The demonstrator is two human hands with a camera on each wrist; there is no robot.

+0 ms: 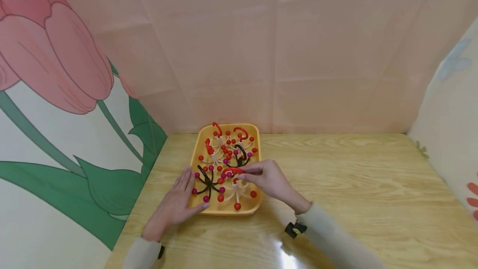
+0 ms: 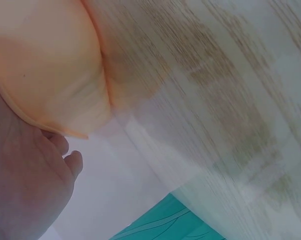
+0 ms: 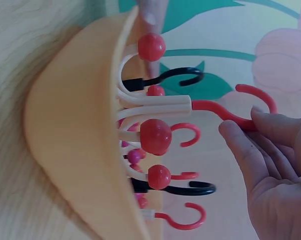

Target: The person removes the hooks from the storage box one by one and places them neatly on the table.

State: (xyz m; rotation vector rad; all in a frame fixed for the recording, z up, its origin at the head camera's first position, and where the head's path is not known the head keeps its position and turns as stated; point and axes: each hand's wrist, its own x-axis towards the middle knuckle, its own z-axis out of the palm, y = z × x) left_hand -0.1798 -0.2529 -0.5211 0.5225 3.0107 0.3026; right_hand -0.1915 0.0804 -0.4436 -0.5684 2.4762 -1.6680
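A yellow plastic tray [image 1: 228, 212] holds several claw-shaped multi-hook hangers with ball-tipped arms. At its near right, my right hand [image 1: 270, 179] pinches the red hook [image 3: 210, 106] of a white hanger [image 1: 236, 190] between thumb and fingers. The hanger's stem stands upright and its red-tipped arms spread inside the tray. My left hand [image 1: 175, 204] rests along the left rim, fingers straight and thumb stretched toward the near edge. Beside that hand lies a black hanger [image 1: 208, 182] with magenta balls. In the left wrist view, the palm [image 2: 30, 175] lies against the tray wall [image 2: 50, 65].
Farther back in the tray are more white hangers [image 1: 214, 159] with red hooks and another black hanger [image 1: 240, 161]. The tray stands on a wood-grain table [image 1: 347, 190]. A pink covering [image 1: 272, 53] closes off the back, and a tulip-painted panel [image 1: 56, 74] stands at left.
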